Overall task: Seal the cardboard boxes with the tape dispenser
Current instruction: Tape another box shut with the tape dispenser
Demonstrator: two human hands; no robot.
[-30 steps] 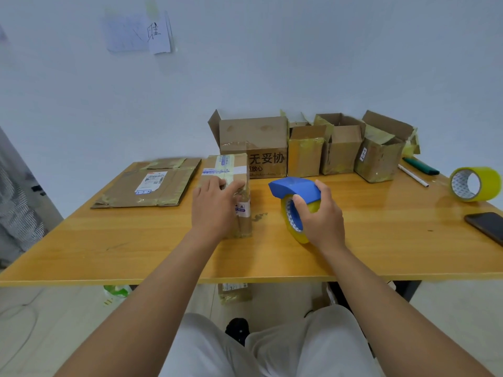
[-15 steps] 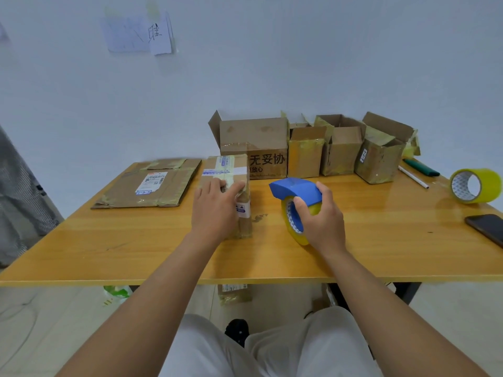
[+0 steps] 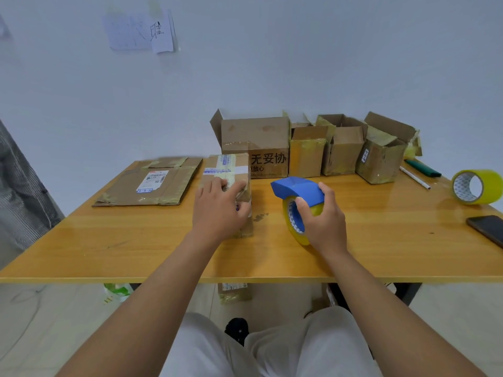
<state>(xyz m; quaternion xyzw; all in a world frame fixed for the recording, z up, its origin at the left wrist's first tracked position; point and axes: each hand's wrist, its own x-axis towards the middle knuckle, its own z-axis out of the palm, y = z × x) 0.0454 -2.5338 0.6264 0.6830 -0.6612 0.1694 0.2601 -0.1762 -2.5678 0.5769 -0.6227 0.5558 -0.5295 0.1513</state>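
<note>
Hands both busy at table (image 3: 163,257) centre. Left hand (image 3: 219,210) lies on small taped box (image 3: 231,170), fingers on its top, thumb curled round its right near corner. Right hand (image 3: 322,221) grasps tape dispenser (image 3: 296,190), blue housing with yellow roll, standing on the table just right of the box, not touching it. Beyond both hands, row of four open boxes (image 3: 307,148) along the wall. Flattened cardboard (image 3: 147,186) left of left hand. Spare tape roll (image 3: 476,186), phone (image 3: 487,228), pen (image 3: 415,178), green marker (image 3: 423,168) well right of right hand.
</note>
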